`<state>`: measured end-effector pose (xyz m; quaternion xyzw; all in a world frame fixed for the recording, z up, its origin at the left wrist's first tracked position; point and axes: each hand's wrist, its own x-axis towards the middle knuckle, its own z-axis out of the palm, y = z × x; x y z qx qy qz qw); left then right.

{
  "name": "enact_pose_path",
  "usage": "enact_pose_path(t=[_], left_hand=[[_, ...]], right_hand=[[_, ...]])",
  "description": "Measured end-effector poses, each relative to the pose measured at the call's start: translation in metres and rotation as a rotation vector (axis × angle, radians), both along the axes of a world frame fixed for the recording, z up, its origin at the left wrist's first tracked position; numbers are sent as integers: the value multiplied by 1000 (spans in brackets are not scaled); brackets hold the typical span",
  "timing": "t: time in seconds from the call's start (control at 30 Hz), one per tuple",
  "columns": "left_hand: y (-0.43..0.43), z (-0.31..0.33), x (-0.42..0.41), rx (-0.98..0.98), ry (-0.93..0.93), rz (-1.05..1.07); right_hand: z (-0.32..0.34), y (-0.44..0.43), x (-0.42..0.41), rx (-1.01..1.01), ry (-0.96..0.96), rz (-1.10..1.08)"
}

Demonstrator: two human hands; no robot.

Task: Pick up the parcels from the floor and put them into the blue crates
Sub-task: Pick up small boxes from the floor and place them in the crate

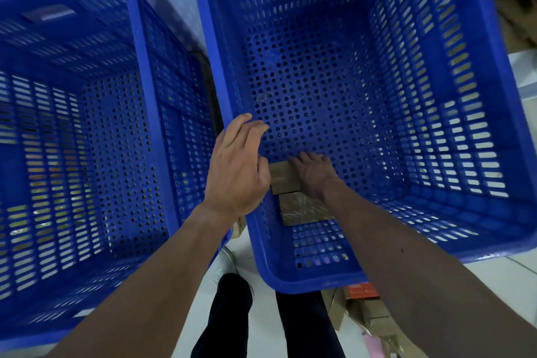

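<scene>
Two blue perforated crates stand side by side. Low inside the right crate, against its near wall, lie a plain brown parcel and a taped brown parcel. My right hand reaches deep into this crate, its fingers spread and resting on the plain parcel's right part. On the crate's left rim rests my left hand, fingers loosely extended over the edge into the crate. I see no parcels in the left crate.
More parcels lie on the white floor at the lower right, among them an orange box and cardboard boxes. My legs in dark trousers and a white shoe stand between the crates. Flattened cardboard lies behind the right crate.
</scene>
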<state>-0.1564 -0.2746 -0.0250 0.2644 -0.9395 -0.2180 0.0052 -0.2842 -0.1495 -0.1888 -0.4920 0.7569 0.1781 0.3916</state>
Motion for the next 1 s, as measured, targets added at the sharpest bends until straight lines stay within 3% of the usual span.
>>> enact_pose_path(t=[0.5,0.73,0.87,1.0], left_hand=[[4,4,0,-5,36,-33],[7,36,13,-30,-230,-176],[29,69,48,93,-340,-306],[45,98,80,211,-283,-272]], right_hand=[[49,30,-9,58,5,-126],[160,81,14,68,-58,-379],[218,130,45,-52,92,-536],[251,165,81,-311,297,-646]])
